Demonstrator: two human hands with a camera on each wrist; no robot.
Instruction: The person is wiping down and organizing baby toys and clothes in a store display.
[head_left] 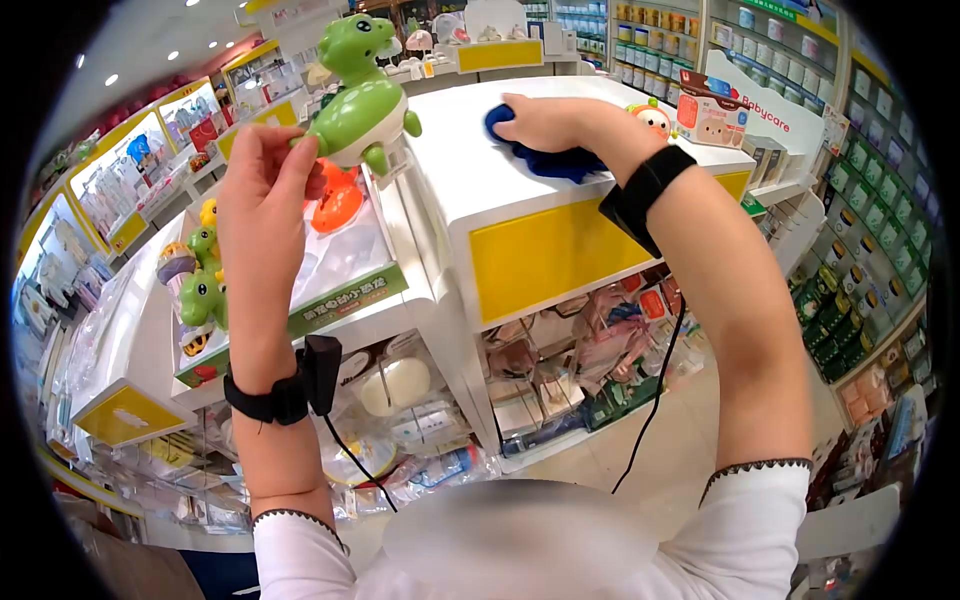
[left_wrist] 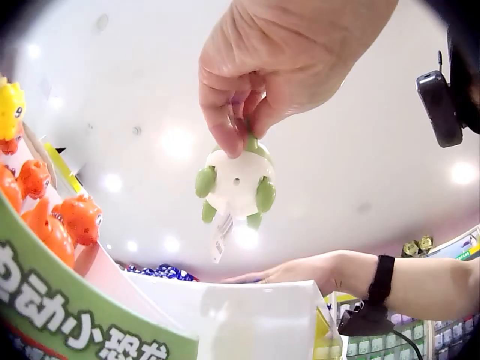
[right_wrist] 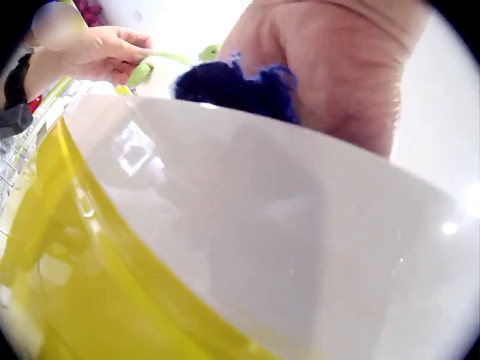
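Note:
My left hand [head_left: 262,195] pinches a green toy dinosaur [head_left: 358,115] by its tail, between thumb and fingertips, and holds it up above the display box. From below, in the left wrist view, its white belly [left_wrist: 236,184], green feet and a hanging paper tag [left_wrist: 221,238] show. On the white counter [head_left: 450,120] my right hand [head_left: 550,122] lies flat over a dark blue cloth [head_left: 556,165], fingers stretched out to the left. The cloth's fuzzy edge [right_wrist: 232,90] sticks out beside the palm in the right wrist view.
Below the left hand stands a green-edged display box [head_left: 350,300] with orange, green and yellow toys. A boxed item [head_left: 710,110] and a small round toy [head_left: 652,118] sit at the counter's right. Packaged goods hang under it. Cables run from both wrist cameras.

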